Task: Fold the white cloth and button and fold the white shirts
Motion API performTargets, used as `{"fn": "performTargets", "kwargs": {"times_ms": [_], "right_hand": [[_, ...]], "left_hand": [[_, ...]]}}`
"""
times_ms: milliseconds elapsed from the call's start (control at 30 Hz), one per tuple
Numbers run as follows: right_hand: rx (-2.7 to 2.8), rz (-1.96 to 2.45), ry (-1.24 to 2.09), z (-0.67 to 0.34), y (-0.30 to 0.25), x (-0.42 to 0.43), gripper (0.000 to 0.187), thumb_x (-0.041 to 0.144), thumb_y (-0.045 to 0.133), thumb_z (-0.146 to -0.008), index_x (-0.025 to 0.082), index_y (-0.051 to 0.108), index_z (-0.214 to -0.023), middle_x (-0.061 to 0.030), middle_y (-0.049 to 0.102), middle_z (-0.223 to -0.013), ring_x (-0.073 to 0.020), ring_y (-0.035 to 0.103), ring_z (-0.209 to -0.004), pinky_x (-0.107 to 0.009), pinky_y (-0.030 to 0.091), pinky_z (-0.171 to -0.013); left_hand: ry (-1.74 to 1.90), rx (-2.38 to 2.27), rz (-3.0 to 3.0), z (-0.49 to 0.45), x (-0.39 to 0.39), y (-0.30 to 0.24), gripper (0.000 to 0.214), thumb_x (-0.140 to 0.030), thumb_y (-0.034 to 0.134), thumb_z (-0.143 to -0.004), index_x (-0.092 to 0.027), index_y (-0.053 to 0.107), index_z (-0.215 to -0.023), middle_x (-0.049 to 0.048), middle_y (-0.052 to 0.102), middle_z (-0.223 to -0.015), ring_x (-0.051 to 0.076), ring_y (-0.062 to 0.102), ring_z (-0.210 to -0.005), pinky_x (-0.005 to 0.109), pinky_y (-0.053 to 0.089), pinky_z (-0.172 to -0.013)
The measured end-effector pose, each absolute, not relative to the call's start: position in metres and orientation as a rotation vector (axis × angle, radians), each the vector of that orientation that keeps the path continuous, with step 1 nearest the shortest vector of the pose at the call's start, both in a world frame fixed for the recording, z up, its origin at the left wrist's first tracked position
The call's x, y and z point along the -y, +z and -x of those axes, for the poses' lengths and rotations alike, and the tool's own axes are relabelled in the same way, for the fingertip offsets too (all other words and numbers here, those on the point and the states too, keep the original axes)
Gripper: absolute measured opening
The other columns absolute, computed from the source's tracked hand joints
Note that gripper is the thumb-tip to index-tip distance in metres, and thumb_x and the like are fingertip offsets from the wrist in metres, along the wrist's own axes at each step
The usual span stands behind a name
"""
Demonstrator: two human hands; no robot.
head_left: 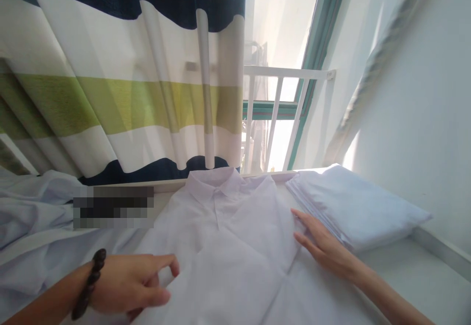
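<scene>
A white collared shirt (228, 246) lies spread out in front of me, its collar at the far end and its button placket facing up. Over the shirt's left side is my left hand (134, 283), wearing a dark bead bracelet (89, 284). Its index finger is bent and stands apart from the thumb, with nothing between them. My right hand (320, 241) rests along the shirt's right edge, fingers stretched and apart. Just beyond that hand sits a neatly folded white stack of cloth (368, 207).
Rumpled white clothes (33, 217) lie at the left, beside a pixelated dark patch (113, 207). A striped curtain (147, 104) hangs behind the surface. White railing bars (275, 114) stand before a window with a green frame (316, 35). A wall (434, 109) rises at the right.
</scene>
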State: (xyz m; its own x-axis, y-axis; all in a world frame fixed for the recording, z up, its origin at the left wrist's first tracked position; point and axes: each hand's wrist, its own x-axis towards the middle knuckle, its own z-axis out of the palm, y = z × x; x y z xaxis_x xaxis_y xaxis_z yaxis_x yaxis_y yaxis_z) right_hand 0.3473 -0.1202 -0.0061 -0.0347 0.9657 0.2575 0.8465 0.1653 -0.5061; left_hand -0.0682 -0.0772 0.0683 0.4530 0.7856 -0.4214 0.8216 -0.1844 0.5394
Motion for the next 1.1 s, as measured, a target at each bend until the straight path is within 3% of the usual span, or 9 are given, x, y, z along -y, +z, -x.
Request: {"fn": "performTargets", "kwargs": {"times_ms": [133, 200, 400, 500, 567, 633, 733, 867, 1100], "right_hand": [[1.883, 1.649, 0.235, -0.357, -0.022, 0.128, 0.059, 0.025, 0.046, -0.082, 0.016, 0.039, -0.139, -0.0143, 0.048, -0.141, -0.0266, 0.042, -0.132, -0.047, 0.033, -0.111], [1.821, 1.674, 0.183, -0.356, -0.027, 0.123, 0.06, 0.021, 0.045, -0.079, 0.013, 0.04, -0.137, -0.0162, 0.051, -0.136, -0.0269, 0.045, -0.129, -0.047, 0.035, -0.11], [1.637, 1.707, 0.092, -0.351, -0.036, 0.106, 0.054, 0.022, 0.042, -0.083, 0.008, 0.039, -0.135, -0.0183, 0.058, -0.123, -0.027, 0.054, -0.117, -0.047, 0.041, -0.103], [1.607, 1.691, 0.108, -0.351, -0.036, 0.106, 0.054, 0.022, 0.044, -0.082, 0.01, 0.038, -0.134, -0.0142, 0.06, -0.109, -0.0256, 0.058, -0.105, -0.045, 0.046, -0.097], [1.583, 1.705, 0.136, -0.352, -0.035, 0.108, 0.055, 0.023, 0.045, -0.081, 0.011, 0.038, -0.134, -0.0125, 0.059, -0.104, -0.0251, 0.058, -0.101, -0.043, 0.048, -0.093], [1.567, 1.732, 0.183, -0.352, -0.033, 0.11, 0.058, 0.025, 0.047, -0.08, 0.01, 0.035, -0.135, -0.013, 0.056, -0.105, -0.0255, 0.057, -0.101, -0.042, 0.048, -0.092], [1.576, 1.778, 0.271, -0.352, -0.029, 0.115, 0.067, 0.03, 0.05, -0.078, 0.008, 0.03, -0.138, -0.0147, 0.053, -0.11, -0.027, 0.055, -0.106, -0.043, 0.045, -0.096], [1.541, 1.855, 0.332, -0.353, -0.02, 0.123, 0.075, 0.033, 0.051, -0.077, 0.007, 0.025, -0.141, -0.015, 0.051, -0.112, -0.028, 0.053, -0.109, -0.043, 0.043, -0.097], [1.63, 1.989, 0.544, -0.36, 0.005, 0.136, 0.068, 0.027, 0.055, -0.075, 0.008, 0.033, -0.136, -0.011, 0.056, -0.108, -0.0252, 0.058, -0.099, -0.039, 0.046, -0.09]], "left_hand": [[-0.155, -1.208, -2.32, -0.008, 0.021, 0.095, 0.031, -0.043, 0.046, -0.083, -0.02, 0.063, -0.094, 0.0032, 0.072, -0.073, 0.019, 0.064, -0.061, 0.026, 0.044, -0.06], [-0.024, -1.173, -2.491, -0.065, -0.007, 0.097, 0.028, -0.04, 0.048, -0.084, -0.018, 0.065, -0.086, 0.0068, 0.073, -0.085, 0.022, 0.066, -0.077, 0.028, 0.046, -0.069], [0.209, -1.328, -2.442, -0.204, -0.068, 0.065, 0.044, -0.046, 0.042, -0.092, -0.009, 0.063, -0.103, 0.017, 0.067, -0.103, 0.031, 0.062, -0.097, 0.043, 0.047, -0.085], [0.374, -1.374, -2.399, -0.223, -0.077, 0.041, 0.04, -0.043, 0.049, -0.093, -0.012, 0.057, -0.116, 0.0134, 0.06, -0.118, 0.027, 0.058, -0.107, 0.048, 0.044, -0.093], [0.491, -1.345, -2.388, -0.219, -0.076, 0.026, 0.036, -0.036, 0.051, -0.092, -0.013, 0.055, -0.119, 0.013, 0.055, -0.125, 0.025, 0.053, -0.114, 0.045, 0.04, -0.099], [0.569, -1.299, -2.363, -0.205, -0.075, 0.015, 0.033, -0.031, 0.049, -0.092, -0.012, 0.054, -0.118, 0.0137, 0.056, -0.124, 0.023, 0.052, -0.115, 0.037, 0.04, -0.1], [0.585, -1.254, -2.303, -0.18, -0.076, 0.008, 0.033, -0.031, 0.049, -0.088, -0.012, 0.053, -0.114, 0.0095, 0.063, -0.106, 0.02, 0.059, -0.096, 0.03, 0.046, -0.088], [0.57, -1.224, -2.244, -0.151, -0.075, 0.008, 0.037, -0.037, 0.052, -0.082, -0.013, 0.053, -0.11, 0.0039, 0.063, -0.09, 0.017, 0.058, -0.078, 0.027, 0.049, -0.075], [0.562, -1.237, -2.257, -0.115, -0.059, 0.007, 0.033, -0.039, 0.055, -0.077, -0.015, 0.058, -0.101, 0.0029, 0.061, -0.089, 0.016, 0.056, -0.076, 0.027, 0.048, -0.073]]}}
